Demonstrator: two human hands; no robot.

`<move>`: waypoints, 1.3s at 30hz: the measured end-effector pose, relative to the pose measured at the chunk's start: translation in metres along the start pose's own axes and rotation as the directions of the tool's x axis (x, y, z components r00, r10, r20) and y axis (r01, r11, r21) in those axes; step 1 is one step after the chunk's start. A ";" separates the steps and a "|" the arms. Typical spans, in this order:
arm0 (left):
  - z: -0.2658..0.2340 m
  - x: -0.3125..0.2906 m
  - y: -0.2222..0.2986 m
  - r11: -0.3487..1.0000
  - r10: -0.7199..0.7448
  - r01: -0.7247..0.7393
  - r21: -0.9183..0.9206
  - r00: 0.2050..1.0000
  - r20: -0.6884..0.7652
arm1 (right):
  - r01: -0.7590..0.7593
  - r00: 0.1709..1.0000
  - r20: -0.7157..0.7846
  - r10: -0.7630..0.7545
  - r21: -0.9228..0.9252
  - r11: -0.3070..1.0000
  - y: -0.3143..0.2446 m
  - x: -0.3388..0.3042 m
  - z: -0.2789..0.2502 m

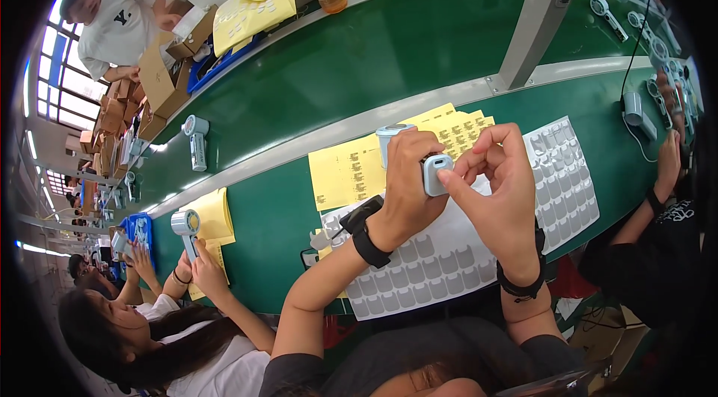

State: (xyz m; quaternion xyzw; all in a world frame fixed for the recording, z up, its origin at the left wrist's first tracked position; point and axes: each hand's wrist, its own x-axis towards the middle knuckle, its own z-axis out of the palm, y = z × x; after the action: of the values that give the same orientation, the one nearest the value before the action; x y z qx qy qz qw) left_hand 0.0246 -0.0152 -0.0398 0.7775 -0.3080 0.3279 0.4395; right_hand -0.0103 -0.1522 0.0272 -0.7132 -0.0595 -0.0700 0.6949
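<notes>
My left hand is closed around a light blue handheld fan's handle, its rounded end with a dark slot turned up toward me. Beyond my knuckles shows a round light blue fan head; my hand hides whether it joins this handle. My right hand has its thumb against the edge of the handle's end, with the other fingers curled. Anything small between those fingertips cannot be made out. Under both hands lies a white sheet of grey stickers, and a second sticker sheet is to the right.
Yellow printed sheets lie beyond my hands on the green table. A metal post rises from the rail behind. At left a co-worker holds another fan; a fan stands farther off. Another person's arm reaches in at right.
</notes>
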 end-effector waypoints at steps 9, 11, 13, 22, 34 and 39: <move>-0.011 0.003 0.004 0.997 0.022 -0.009 -0.076 0.985 0.174 | -0.124 0.969 0.159 0.188 -0.347 0.930 0.009 0.020 -0.039; -0.011 0.002 0.005 0.995 0.001 0.018 -0.095 0.981 0.195 | -0.124 0.941 0.307 0.139 -0.070 0.990 0.028 0.021 -0.038; -0.009 0.001 0.004 0.993 0.025 0.001 -0.117 0.975 0.220 | -0.245 0.925 0.317 0.209 0.079 0.966 0.031 0.024 -0.036; -0.009 0.000 0.005 0.983 0.052 -0.006 -0.183 0.967 0.248 | -0.252 0.922 0.357 0.146 0.270 0.929 0.039 0.018 -0.034; -0.015 0.007 0.004 0.970 -0.002 0.060 -0.237 0.971 0.239 | 0.163 0.977 0.132 -0.166 0.034 0.986 0.026 0.005 -0.012; -0.020 0.011 -0.003 0.961 0.045 0.034 -0.274 0.960 0.276 | -0.034 0.997 0.075 0.011 0.312 0.950 0.034 0.010 -0.024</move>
State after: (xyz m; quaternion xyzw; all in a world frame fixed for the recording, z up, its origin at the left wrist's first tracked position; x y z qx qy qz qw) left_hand 0.0287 0.0013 -0.0250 0.7461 -0.4119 0.1698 0.4949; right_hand 0.0049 -0.1770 -0.0038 -0.5968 -0.0868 -0.0259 0.7973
